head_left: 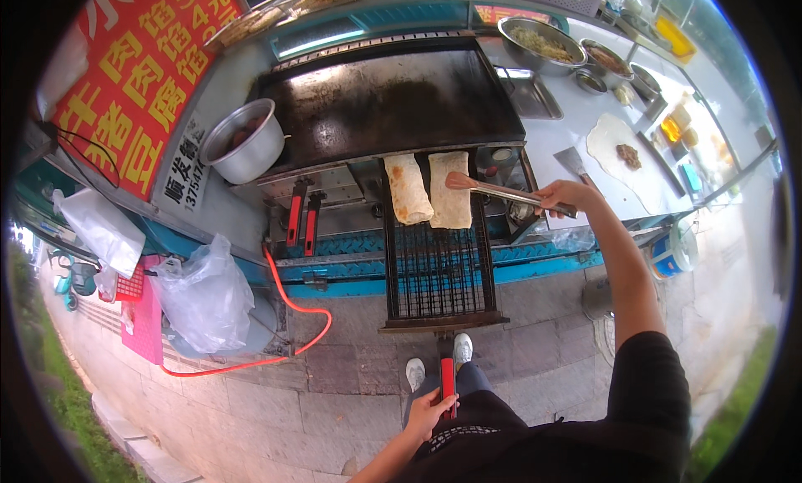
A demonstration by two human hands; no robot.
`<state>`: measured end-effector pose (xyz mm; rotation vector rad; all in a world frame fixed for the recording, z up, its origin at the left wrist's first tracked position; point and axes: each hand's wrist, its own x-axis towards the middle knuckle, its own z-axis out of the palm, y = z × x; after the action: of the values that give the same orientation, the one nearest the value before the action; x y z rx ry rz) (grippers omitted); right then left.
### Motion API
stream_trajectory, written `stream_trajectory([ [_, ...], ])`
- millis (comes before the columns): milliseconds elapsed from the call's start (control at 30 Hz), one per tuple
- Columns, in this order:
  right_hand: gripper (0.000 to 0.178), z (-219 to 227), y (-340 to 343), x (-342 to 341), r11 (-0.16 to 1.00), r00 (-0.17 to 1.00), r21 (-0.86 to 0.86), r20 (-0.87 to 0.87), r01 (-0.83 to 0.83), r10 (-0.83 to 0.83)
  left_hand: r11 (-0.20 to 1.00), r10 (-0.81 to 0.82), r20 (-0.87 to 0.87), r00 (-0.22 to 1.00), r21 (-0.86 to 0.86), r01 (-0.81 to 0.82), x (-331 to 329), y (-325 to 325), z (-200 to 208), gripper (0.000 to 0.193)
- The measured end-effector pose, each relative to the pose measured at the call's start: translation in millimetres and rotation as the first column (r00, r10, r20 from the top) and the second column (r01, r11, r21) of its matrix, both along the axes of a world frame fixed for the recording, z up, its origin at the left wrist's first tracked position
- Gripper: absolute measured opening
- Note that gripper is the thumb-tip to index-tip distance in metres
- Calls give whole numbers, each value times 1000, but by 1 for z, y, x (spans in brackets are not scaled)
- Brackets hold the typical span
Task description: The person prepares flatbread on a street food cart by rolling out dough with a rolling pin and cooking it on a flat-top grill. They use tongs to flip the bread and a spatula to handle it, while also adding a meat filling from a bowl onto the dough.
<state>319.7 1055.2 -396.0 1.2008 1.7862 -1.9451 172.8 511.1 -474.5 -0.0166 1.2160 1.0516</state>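
Note:
My left hand (428, 414) is closed round the red handle (449, 384) of a wire grill rack (441, 270), which is pulled out like a drawer from under the griddle. Two flat, pale stuffed flatbreads lie side by side on its far end; the left flatbread (408, 188) has browned spots, the right flatbread (450, 191) is paler. In my right hand (561, 199) is a pair of metal tongs (507, 190). Their reddish-brown tip (459, 181) reaches over the right flatbread; I cannot tell whether it touches.
A dark griddle (393, 99) spans the back, with a metal pot (244, 141) at its left. The right counter holds rolled-out dough (614, 153) with filling (628, 156), a scraper (573, 161) and a bowl of filling (541, 45). An orange hose (311, 308) crosses the paving.

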Motion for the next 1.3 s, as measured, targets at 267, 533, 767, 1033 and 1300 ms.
stream_trajectory([
  [267,37,1,18,-15,993,993,48,49,-109,107,997,54,98,994,-60,-48,2,0,11,31],
  [533,28,58,-64,112,977,1000,211,-11,-21,24,996,90,110,990,-32,-87,-3,10,9,32],
  [767,28,73,-122,185,863,788,-105,-366,494,-495,982,153,-8,988,114,-152,-26,95,67,20],
  [1033,27,57,-117,159,723,623,-57,-465,688,-629,986,135,42,990,92,-138,-101,210,-16,29],
  [1300,27,64,-103,94,618,554,11,-456,786,-696,972,134,29,990,192,-138,-156,333,-34,28],
])
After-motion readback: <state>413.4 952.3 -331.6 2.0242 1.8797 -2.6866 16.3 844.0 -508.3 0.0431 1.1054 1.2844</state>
